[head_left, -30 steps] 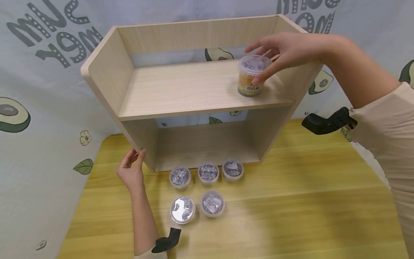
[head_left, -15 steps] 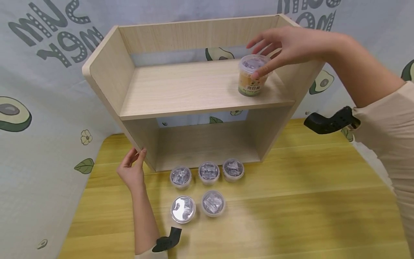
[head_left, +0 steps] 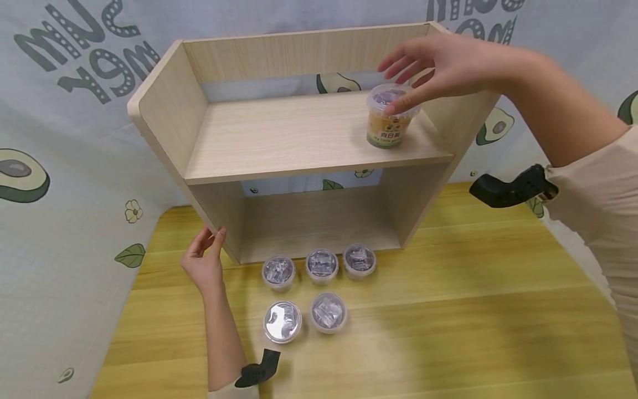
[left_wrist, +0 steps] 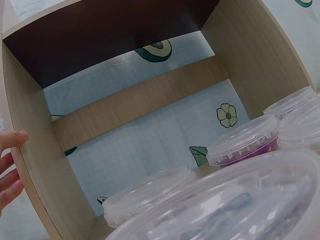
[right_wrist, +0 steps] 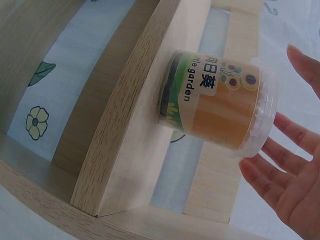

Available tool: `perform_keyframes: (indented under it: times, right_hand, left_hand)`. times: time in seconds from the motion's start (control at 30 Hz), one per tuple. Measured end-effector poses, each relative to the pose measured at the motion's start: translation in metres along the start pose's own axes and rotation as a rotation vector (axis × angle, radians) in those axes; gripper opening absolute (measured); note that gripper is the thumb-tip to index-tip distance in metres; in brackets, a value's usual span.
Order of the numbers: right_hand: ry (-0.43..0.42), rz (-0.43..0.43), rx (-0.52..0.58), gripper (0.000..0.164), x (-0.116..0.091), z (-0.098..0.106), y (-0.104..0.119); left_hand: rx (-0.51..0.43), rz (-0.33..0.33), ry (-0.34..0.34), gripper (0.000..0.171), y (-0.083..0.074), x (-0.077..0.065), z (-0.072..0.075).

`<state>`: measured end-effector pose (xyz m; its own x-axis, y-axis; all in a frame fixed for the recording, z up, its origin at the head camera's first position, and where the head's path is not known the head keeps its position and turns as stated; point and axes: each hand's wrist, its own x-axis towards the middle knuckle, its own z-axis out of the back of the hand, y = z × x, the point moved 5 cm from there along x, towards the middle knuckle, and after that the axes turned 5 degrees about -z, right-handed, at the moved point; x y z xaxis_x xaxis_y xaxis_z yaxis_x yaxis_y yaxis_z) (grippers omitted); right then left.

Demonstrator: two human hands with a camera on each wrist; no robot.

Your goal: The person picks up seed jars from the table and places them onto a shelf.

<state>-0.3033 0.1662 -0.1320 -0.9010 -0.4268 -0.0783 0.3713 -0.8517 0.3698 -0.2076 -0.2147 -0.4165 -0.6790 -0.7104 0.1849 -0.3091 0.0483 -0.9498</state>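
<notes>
the labelled plastic cup stands upright on the upper shelf of the wooden shelf unit, near its front edge and towards the right side panel. the right hand is about its lid, fingers spread and loosely bent, thumb well apart from them; it has no grip on the cup, though a light touch at the rim is hard to rule out. the left hand pinches the front edge of the left side panel low down, thumb opposite fingers.

a finger or thumb catching the lid's rim could tip the cup or drag it over the front edge, likely onto the cups below. a tug from the left hand might jolt the unit and rock the cup too.

the surface is yellowish wood grain. a row of three lidded cups sits just before the unit, with two more cups nearer the person. behind and around hangs pale cloth printed with avocados, leaves, flowers and grey lettering.
</notes>
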Motion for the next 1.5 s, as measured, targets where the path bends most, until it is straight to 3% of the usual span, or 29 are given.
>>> perform_keyframes:
  times: [0.53,0.9,1.2,1.5]
  right_hand:
    - [-0.146,0.003,-0.069,0.072,-0.01,0.012,-0.007]
    - [-0.192,0.192,-0.1,0.067,-0.027,0.0,0.012]
    - [-0.235,0.338,-0.103,0.07,-0.052,-0.01,0.038]
    - [-0.258,0.433,-0.095,0.07,-0.072,-0.023,0.057]
  left_hand:
    - [-0.007,0.009,0.014,0.026,0.0,0.0,-0.006]
    - [-0.016,-0.005,0.012,0.025,0.002,-0.002,-0.007]
    - [-0.009,-0.014,0.008,0.025,0.0,-0.002,-0.007]
    - [-0.009,-0.022,0.018,0.027,0.002,-0.003,-0.006]
